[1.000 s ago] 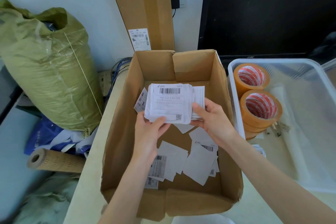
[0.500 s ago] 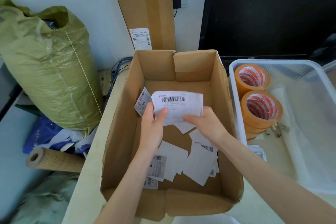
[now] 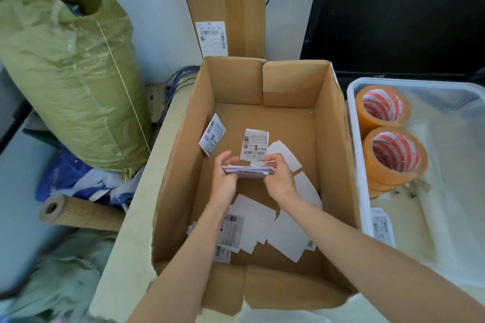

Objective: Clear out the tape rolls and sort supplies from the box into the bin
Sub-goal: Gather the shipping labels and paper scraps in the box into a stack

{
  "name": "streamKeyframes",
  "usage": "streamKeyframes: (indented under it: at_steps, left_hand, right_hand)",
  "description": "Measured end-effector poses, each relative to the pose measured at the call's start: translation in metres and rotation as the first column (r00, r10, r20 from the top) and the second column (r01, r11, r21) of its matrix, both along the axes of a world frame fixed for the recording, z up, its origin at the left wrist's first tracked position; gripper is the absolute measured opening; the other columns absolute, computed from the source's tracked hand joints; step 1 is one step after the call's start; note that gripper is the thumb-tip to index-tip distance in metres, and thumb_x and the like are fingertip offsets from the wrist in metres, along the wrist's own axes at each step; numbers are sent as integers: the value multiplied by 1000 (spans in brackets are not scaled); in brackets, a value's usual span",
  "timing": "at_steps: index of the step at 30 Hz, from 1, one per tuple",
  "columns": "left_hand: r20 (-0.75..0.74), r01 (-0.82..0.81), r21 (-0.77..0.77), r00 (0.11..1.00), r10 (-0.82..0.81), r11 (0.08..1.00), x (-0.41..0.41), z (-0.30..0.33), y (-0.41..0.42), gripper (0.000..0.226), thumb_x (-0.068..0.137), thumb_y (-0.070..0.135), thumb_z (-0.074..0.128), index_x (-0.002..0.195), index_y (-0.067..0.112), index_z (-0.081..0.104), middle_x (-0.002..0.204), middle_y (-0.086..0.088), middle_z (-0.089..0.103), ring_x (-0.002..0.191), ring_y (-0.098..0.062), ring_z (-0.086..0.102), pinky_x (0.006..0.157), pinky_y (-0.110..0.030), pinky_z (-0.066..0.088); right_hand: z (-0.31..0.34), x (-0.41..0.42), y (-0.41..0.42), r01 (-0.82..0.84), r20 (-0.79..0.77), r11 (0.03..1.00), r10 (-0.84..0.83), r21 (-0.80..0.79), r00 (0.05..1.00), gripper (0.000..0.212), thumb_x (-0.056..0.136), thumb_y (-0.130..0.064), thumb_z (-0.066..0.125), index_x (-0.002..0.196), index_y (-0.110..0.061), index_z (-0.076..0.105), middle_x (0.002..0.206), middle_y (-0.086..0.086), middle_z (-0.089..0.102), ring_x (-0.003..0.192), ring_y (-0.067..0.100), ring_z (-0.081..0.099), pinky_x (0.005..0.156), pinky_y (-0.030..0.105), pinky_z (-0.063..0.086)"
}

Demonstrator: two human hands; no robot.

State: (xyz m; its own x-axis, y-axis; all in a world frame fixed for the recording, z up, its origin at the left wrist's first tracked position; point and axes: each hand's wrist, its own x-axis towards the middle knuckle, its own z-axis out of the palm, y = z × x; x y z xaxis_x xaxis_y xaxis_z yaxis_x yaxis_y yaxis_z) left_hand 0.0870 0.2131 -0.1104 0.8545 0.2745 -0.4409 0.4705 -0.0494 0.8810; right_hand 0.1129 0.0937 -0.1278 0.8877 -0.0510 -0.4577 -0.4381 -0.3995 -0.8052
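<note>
An open cardboard box [image 3: 333, 139] stands in front of me. Inside it, my left hand [image 3: 224, 181] and my right hand [image 3: 278, 178] together grip a flat stack of shipping labels [image 3: 248, 171], held edge-on and level above the box floor. More loose labels [image 3: 265, 231] lie on the floor near the front, and two others, one label [image 3: 212, 134] against the left wall and one label [image 3: 254, 144] behind the stack. To the right, a clear plastic bin [image 3: 353, 92] holds two orange tape rolls, the far roll [image 3: 381, 106] and the near roll [image 3: 396, 156].
A stuffed green sack [image 3: 70, 73] stands at the left, with a cardboard tube [image 3: 76, 211] and blue bags below it. A tall flat carton [image 3: 223, 5] leans on the wall behind the box. A dark monitor [image 3: 399, 16] fills the back right. Some labels [image 3: 381, 225] lie in the bin's front.
Both hands lowered the label stack deeper into the box and tipped it from facing me to lying flat, edge-on. A label behind the stack is uncovered.
</note>
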Motion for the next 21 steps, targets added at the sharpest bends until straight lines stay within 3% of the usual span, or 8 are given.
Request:
streamKeyframes:
  at_steps: [3,6,8,11,13,15,17,21]
  left_hand:
    - [-55,89,8,995,-88,996,3,5,-4,29,97,5,46,124,15,45,129,-10,54,99,-7,51,77,-12,39]
    - [-47,129,18,991,-128,992,3,10,-4,31,95,-5,42,125,2,49,130,-17,52,108,-19,51,68,-5,41]
    - [-25,113,22,993,-112,993,0,11,-1,31,94,0,48,122,9,55,126,-12,58,115,-21,54,74,-8,43]
    - [-9,84,-22,996,-84,996,0,25,3,34,92,5,50,117,25,57,119,0,63,102,-8,59,75,-19,48]
    - [-13,54,-55,998,-55,997,5,45,-2,37,91,6,48,118,29,57,116,5,65,100,-10,62,80,-28,53]
    - [-1,52,-78,999,-53,996,6,71,-12,38,93,10,48,123,31,57,116,7,65,102,-12,62,85,-34,53]
    - [61,103,-53,993,-100,993,1,98,-24,34,95,16,48,125,32,55,114,11,64,101,-7,61,77,-26,52]
    - [138,308,31,941,-309,951,-23,128,-70,24,97,26,48,116,39,54,108,19,63,93,0,63,67,-17,51]
  right_hand:
    - [-5,4,-5,-36,-31,999,37,25,999,38,88,10,52,116,-16,47,127,11,56,113,24,55,65,6,42]
    - [-3,7,-6,-15,-65,998,19,55,998,36,88,9,52,111,-18,49,126,12,57,110,24,55,81,26,53]
    - [6,9,-6,37,-99,995,-27,97,995,36,86,11,48,109,-16,51,121,13,59,107,26,57,84,36,56]
    - [36,10,-5,132,-142,962,-99,238,985,37,83,12,48,110,-12,55,113,13,64,107,31,61,86,43,55]
    - [65,8,-11,140,-121,936,-106,324,987,34,85,9,51,113,-10,56,112,13,65,106,32,62,86,50,55]
    - [97,2,-28,60,-26,936,-54,347,998,31,88,4,53,115,-12,57,113,10,65,104,28,64,84,51,56]
    - [126,-8,-56,-54,71,931,30,360,997,32,91,0,53,118,-19,57,115,3,66,105,21,65,86,45,57]
    - [157,-36,-125,-145,77,900,124,411,989,39,93,1,53,126,-20,57,116,-2,70,103,15,68,84,36,58]
